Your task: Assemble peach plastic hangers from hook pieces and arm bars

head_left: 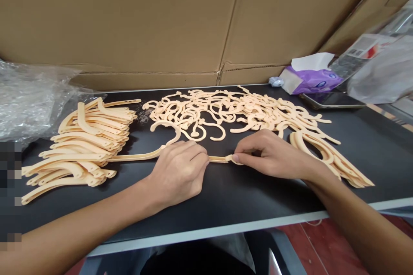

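Observation:
My left hand (180, 172) is closed over the middle of a cream plastic clothes hanger (137, 157). The hanger's hook curls up above my knuckles, and one long arm stretches left to the pile of hanger arms. A shorter length shows to the right of my fist. There, my right hand (269, 152) pinches the rounded end piece (229, 158) between thumb and fingertips. How the parts join under my left hand is hidden. Loose cream hooks (219, 107) lie heaped behind both hands. Curved hanger arms (87, 146) are stacked at the left.
Several nested hanger pieces (335, 163) lie right of my right wrist. A purple tissue pack (318, 79) and a dark flat device (334, 100) sit at the back right. Clear plastic wrap (35, 99) bunches at the left. Cardboard (129, 21) walls the black table's (245, 197) back.

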`<action>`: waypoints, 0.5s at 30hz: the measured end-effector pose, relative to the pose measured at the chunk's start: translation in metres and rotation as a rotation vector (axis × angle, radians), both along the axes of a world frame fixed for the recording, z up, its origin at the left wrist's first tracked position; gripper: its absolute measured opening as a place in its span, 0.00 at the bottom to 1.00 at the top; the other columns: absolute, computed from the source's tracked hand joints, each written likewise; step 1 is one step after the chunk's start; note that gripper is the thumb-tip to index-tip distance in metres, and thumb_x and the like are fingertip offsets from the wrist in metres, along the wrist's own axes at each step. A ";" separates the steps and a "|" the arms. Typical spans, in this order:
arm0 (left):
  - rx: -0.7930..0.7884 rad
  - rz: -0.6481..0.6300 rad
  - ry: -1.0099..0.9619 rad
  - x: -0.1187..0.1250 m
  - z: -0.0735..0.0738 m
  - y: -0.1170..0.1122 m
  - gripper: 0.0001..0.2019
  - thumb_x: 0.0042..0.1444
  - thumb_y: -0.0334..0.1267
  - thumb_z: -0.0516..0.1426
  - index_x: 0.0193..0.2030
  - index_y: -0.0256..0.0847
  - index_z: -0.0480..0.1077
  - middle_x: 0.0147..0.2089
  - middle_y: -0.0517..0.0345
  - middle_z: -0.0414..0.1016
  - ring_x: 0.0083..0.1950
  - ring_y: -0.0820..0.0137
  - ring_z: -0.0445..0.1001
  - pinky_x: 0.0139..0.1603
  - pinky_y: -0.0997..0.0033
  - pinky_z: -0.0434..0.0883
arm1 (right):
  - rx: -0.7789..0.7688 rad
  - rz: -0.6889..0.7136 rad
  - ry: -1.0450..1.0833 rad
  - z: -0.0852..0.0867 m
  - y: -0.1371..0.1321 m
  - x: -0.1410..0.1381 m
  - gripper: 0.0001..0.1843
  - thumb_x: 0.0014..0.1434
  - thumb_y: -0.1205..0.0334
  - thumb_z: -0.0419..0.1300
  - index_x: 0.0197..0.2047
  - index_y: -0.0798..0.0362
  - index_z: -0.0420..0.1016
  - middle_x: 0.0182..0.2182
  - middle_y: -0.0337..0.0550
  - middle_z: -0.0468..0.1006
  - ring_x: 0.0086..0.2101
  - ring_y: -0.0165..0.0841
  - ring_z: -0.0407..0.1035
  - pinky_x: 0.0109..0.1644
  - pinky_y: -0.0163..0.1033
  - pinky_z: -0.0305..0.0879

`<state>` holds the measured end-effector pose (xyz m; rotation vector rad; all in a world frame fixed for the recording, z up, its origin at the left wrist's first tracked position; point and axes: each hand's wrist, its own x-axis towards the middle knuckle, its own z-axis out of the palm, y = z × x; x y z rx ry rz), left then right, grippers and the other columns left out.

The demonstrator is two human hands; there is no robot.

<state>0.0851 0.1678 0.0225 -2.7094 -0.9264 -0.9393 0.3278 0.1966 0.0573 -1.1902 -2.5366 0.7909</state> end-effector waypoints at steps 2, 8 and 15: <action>0.003 0.015 -0.001 0.000 0.001 0.000 0.08 0.60 0.25 0.56 0.31 0.33 0.75 0.32 0.53 0.79 0.32 0.66 0.76 0.32 0.64 0.72 | -0.016 -0.005 -0.003 0.000 0.000 0.000 0.16 0.62 0.58 0.56 0.26 0.55 0.76 0.20 0.36 0.72 0.22 0.25 0.60 0.28 0.35 0.52; -0.001 0.011 0.012 0.000 0.000 0.001 0.08 0.59 0.25 0.56 0.31 0.33 0.75 0.32 0.53 0.79 0.31 0.65 0.76 0.32 0.64 0.72 | -0.037 0.006 -0.017 -0.002 0.001 0.001 0.17 0.63 0.57 0.55 0.26 0.54 0.75 0.20 0.35 0.71 0.22 0.26 0.60 0.29 0.36 0.52; 0.004 -0.006 0.004 0.000 -0.001 0.002 0.08 0.59 0.24 0.56 0.32 0.33 0.75 0.33 0.53 0.80 0.32 0.65 0.77 0.34 0.64 0.73 | -0.021 0.018 -0.033 -0.002 0.002 0.000 0.16 0.63 0.59 0.55 0.25 0.55 0.74 0.20 0.36 0.71 0.23 0.26 0.60 0.29 0.36 0.52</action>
